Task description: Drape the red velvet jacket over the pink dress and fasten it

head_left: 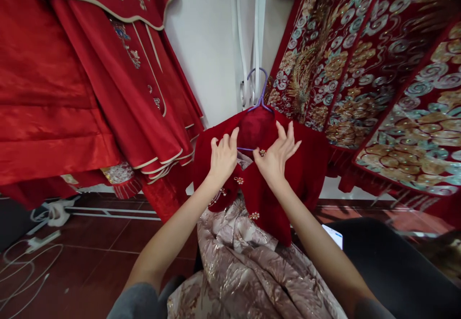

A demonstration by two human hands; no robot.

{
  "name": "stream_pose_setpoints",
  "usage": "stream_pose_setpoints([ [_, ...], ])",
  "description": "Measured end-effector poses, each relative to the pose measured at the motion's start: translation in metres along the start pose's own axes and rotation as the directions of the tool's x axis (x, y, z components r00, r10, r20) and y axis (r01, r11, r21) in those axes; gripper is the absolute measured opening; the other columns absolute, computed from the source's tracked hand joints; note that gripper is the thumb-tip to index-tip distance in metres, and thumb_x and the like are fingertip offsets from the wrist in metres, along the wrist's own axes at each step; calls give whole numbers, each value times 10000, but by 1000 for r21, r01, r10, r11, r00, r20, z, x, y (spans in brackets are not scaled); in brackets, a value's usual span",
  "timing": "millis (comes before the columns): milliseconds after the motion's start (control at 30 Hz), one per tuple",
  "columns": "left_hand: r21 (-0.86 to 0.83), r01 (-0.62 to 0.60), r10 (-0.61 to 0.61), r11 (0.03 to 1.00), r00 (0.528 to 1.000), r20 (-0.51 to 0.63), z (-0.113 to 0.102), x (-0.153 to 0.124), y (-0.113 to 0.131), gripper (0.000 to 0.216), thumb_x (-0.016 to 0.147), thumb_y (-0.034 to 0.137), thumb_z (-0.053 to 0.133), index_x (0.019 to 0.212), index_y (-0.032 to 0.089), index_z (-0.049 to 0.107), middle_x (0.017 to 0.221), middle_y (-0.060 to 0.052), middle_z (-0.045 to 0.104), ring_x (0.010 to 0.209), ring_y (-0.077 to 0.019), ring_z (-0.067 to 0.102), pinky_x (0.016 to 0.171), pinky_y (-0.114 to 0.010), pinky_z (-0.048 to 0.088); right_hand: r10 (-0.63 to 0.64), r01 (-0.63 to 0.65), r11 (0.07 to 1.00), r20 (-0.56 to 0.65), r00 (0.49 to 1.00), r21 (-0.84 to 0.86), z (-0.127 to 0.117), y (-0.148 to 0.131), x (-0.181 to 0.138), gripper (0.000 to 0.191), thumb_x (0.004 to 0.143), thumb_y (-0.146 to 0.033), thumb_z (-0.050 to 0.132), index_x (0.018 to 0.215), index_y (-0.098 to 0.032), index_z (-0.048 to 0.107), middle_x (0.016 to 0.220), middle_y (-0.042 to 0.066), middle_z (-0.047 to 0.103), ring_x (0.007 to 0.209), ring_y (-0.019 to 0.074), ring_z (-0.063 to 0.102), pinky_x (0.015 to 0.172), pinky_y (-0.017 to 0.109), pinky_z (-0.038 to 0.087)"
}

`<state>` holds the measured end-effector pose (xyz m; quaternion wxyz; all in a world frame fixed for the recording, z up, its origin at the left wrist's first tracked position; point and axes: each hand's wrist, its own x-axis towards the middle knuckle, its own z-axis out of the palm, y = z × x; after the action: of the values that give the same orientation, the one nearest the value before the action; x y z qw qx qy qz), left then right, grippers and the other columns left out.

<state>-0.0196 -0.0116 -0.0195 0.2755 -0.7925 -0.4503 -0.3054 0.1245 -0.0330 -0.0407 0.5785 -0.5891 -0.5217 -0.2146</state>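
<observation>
A red velvet jacket [308, 158] hangs in front of me on a purple hanger [265, 85], its front partly open. My left hand [223, 158] is closed on the jacket's neck edge at the left, fingers curled over the cloth. On the other side of the opening, my right hand [274, 158] pinches the neck edge between thumb and index finger, with the other fingers spread. A beaded flower button [262, 152] sits by my right thumb, and more beaded fastenings [254, 216] run down the front. Shiny mauve brocade fabric [241, 271] spreads below the jacket.
White metal rails [257, 31] stand behind the hanger. Red garments [122, 69] hang at left, heavily embroidered ones [342, 64] at right. A phone [333, 236] lies on a black seat [389, 266]. White cables [32, 261] trail over the tiled floor.
</observation>
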Motion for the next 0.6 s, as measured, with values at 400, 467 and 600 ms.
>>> stream_pose_setpoints([
  [400,67,160,-155,985,985,-71,21,4,-48,623,872,49,301,1481,175,322,1280,-186,508,1145,-291,503,1027,-554,328,-19,21,999,52,998,-33,-59,114,32,769,663,-96,500,1417,-136,353,1424,176,417,1335,293,386,1088,480,326],
  [467,-23,197,-198,980,971,-131,19,7,-62,607,838,36,339,1418,187,436,1343,-187,484,1186,-307,483,1018,-528,352,26,-24,1000,89,996,-16,-63,128,46,705,649,-54,475,1350,-131,455,1288,173,553,1200,281,520,1021,429,398],
  [600,-262,242,-267,934,962,-65,8,18,-96,513,769,73,435,1218,214,639,1240,-110,620,1153,-280,553,992,-411,436,214,-205,977,214,953,-61,-69,149,72,407,645,-31,506,998,-139,677,875,117,707,817,241,630,840,362,454],
])
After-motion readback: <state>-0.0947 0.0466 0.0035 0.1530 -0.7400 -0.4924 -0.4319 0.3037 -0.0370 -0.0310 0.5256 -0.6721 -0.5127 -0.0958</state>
